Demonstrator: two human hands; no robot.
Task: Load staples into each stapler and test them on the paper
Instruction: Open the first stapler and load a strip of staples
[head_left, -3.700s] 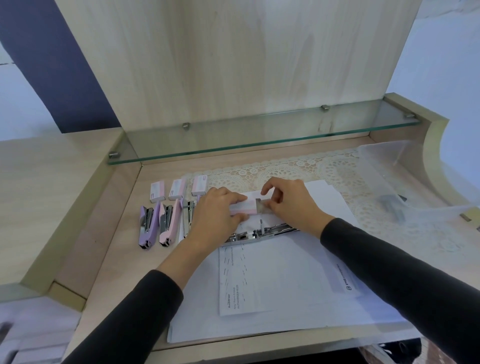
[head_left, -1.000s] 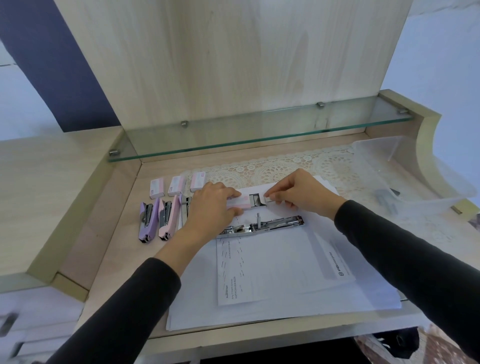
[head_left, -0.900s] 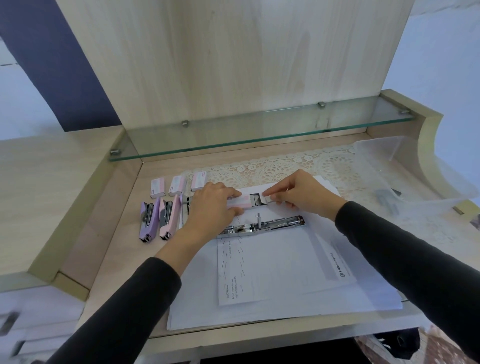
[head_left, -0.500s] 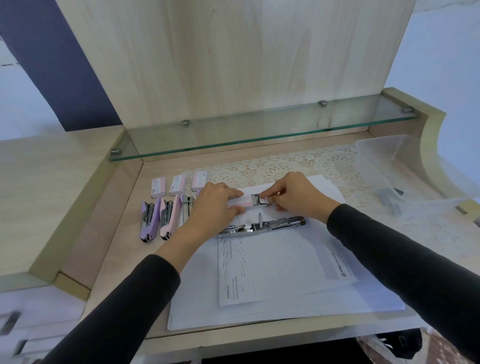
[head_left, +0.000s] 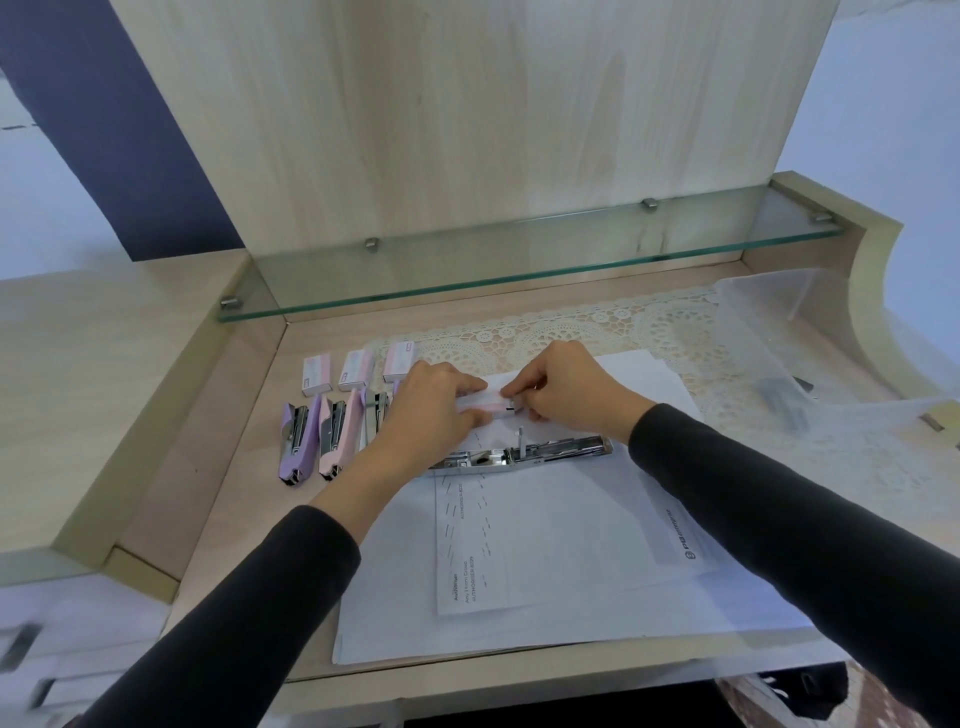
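Note:
My left hand (head_left: 426, 410) grips a small pink-and-white staple box (head_left: 485, 402) over the paper. My right hand (head_left: 563, 389) pinches the box's right end, where a strip of metal staples shows. Just in front of both hands a silver stapler (head_left: 524, 453) lies opened flat on the white paper sheets (head_left: 545, 545), which carry rows of test staples. A purple stapler (head_left: 296, 441), a pink stapler (head_left: 337, 436) and a third stapler (head_left: 376, 410) partly hidden by my left hand lie at the left. Three closed staple boxes (head_left: 356, 370) stand behind them.
A glass shelf (head_left: 519, 260) overhangs the back of the wooden desk (head_left: 228, 467). A lace mat (head_left: 597, 325) lies under the paper. A clear plastic bin (head_left: 810, 374) with dark items inside sits at the right. The desk's raised left side wall is close to the staplers.
My right hand has moved left toward the box end, covering most of the staple strip that showed before. My left hand and the silver stapler stay in place.

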